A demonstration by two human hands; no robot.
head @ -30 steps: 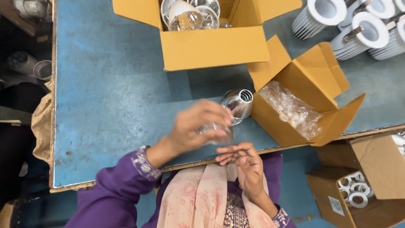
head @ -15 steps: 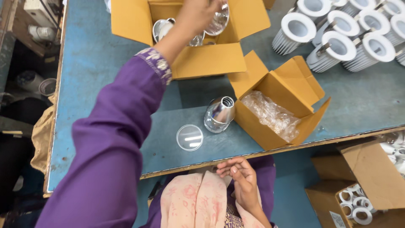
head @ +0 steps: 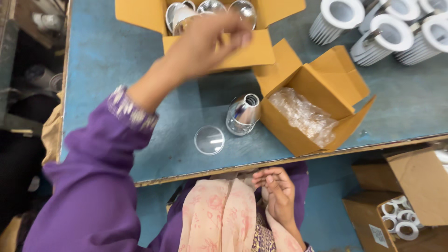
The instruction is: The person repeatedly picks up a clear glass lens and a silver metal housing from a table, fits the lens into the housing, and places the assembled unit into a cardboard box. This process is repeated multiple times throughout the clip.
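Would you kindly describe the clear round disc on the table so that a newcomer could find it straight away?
Start at the blue table and go to its near edge, in front of the small open cardboard box with crinkled plastic inside. Left of that box stands a shiny metal reflector cone, and just left of the cone lies the clear round disc. It alone is flat and see-through; its neighbours are metallic or cardboard.

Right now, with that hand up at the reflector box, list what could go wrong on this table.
1. The left hand is blurred over the reflector box; its sleeve passes close to the clear lens and could sweep it off the nearby table edge.
2. The loose reflector stands unheld beside the small box; a bump might tip or roll it.
3. The right hand rests in the lap, so nothing steadies either part.
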